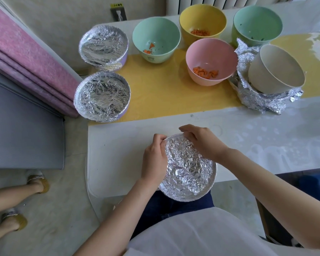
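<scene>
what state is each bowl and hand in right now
held bowl: foil-covered, at table edge
left hand: pinches its rim
right hand: grips its rim
far left bowl: foil-covered
near left bowl: foil-covered
mint bowl: uncovered, few carrot bits
yellow bowl: uncovered, carrot bits
pink bowl: uncovered, carrot bits
green bowl: uncovered, nearly empty
beige bowl: tilted on loose foil

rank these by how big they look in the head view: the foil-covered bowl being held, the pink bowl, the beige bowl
1. held foil-covered bowl: largest, but nearest the camera, so unsure
2. beige bowl and pink bowl: look about alike, not ranked
</scene>
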Tool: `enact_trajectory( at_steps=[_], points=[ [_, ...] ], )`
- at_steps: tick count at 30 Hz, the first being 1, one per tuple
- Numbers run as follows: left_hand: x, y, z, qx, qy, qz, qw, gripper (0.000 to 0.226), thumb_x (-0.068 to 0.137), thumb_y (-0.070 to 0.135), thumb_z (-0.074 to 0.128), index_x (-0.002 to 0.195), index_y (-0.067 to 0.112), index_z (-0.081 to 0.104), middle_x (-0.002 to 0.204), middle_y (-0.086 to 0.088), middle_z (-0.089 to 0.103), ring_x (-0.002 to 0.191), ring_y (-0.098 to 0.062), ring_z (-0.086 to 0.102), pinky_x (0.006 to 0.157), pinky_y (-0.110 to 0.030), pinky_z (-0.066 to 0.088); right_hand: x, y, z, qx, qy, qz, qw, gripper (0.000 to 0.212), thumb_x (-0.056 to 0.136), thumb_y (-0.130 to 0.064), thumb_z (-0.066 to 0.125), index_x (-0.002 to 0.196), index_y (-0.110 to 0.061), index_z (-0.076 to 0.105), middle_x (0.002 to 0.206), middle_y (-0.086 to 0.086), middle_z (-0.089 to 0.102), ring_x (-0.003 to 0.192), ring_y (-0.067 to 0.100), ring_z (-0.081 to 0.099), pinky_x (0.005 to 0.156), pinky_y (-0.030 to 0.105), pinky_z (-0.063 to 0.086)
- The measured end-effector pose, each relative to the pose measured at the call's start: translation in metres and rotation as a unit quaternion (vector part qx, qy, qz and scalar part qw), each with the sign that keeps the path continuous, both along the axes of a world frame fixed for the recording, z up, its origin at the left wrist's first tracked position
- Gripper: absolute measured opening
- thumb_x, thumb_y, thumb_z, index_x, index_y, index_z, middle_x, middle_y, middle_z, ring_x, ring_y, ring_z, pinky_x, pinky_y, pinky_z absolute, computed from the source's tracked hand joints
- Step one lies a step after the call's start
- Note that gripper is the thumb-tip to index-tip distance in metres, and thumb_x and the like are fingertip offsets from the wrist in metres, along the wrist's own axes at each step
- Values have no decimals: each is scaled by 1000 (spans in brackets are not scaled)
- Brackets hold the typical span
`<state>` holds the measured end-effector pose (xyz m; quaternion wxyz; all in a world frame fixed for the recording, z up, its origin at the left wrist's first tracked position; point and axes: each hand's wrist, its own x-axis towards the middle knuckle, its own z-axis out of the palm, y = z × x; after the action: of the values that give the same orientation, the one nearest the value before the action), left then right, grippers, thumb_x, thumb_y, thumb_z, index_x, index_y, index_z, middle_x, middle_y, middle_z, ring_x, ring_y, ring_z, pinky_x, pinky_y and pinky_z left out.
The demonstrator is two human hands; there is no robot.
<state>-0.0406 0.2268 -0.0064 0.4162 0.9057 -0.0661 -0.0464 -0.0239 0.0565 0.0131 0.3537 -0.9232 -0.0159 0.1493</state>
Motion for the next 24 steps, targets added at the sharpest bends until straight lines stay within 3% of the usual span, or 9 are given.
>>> enact_trajectory(
  at_steps=[3,6,8,11,13,17,21,24],
  points=[
    [0,2,2,-14,29,4,999,20,97,12,45,115,7,54,101,-4,66,84,-20,61,68,-21,39,-9,-3,-3,19,-12,-17,1000,26,99,-15,44,116,-10,63,105,7,70,95,26,64,75,24,41],
    [6,1,6,-18,40,-21,999,23,96,13,48,117,10,58,115,-3,63,104,-15,58,84,-12,37,-13,-3,-7,27,-17,-22,999,25,99,-14,43,112,-11,64,100,6,71,91,26,65,74,27,42],
    [12,-1,8,-17,49,-31,998,23,95,13,49,116,10,60,109,-2,65,99,-14,59,80,-10,36,-13,-3,-7,29,-13,-27,999,26,99,-16,42,115,-12,62,102,5,71,93,24,64,77,28,43],
    [16,-2,11,-22,60,-32,997,22,96,9,49,111,9,64,74,-3,61,59,-13,52,55,-6,34,-13,-2,-6,32,-22,-25,999,27,99,-10,42,116,-12,62,105,4,70,95,23,63,76,23,42],
    [16,-2,12,-30,45,-31,998,21,95,6,50,108,5,67,64,-9,60,68,-18,50,50,-5,31,-15,-3,-6,29,-46,-21,998,29,95,1,44,112,-10,64,101,5,71,90,23,65,71,17,39],
    [14,-3,12,-36,29,-34,998,22,93,3,53,109,3,67,74,-22,67,86,-20,48,56,-10,36,-17,-3,-9,16,-82,-16,996,28,91,5,47,107,-8,66,94,6,72,83,26,67,70,23,45],
    [13,-2,13,-40,27,-36,998,23,93,1,52,110,4,67,74,-23,67,87,-20,48,57,-19,38,-9,-3,-5,-30,-42,5,999,27,96,-4,44,112,-10,65,96,9,72,86,28,65,73,32,47],
    [12,-1,11,-34,11,-42,998,25,91,-3,52,109,6,67,75,-16,69,82,-20,51,56,-9,35,-1,3,3,-19,-11,35,999,29,99,-9,40,119,-12,61,104,5,69,88,19,63,73,24,40]
  ],
)
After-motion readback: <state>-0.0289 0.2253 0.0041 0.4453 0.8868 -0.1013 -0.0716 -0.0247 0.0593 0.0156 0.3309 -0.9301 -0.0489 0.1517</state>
